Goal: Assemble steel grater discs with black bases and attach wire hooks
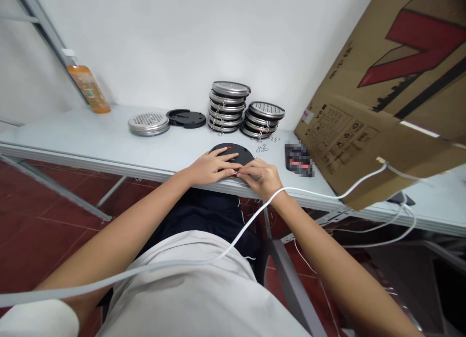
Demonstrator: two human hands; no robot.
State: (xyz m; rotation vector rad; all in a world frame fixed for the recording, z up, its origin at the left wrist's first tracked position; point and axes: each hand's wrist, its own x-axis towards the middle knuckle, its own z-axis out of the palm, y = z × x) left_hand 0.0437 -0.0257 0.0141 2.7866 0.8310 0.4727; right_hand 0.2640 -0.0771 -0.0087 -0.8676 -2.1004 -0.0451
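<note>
A round black disc with a small red spot lies flat at the table's front edge. Across its left side rests my left hand, fingers spread, the thumb reaching the disc's near rim. At that rim my right hand pinches a small metal clip, mostly hidden by the fingertips. Loose wire clips lie just beyond the right hand. Behind the disc stand a taller stack of round metal-topped discs and a lower stack, with clips hanging from their rims.
Perforated metal lids and black round parts lie left of the stacks. An orange bottle stands far left. To the right are a blurred dark item and a large cardboard box. A white cable crosses in front of me.
</note>
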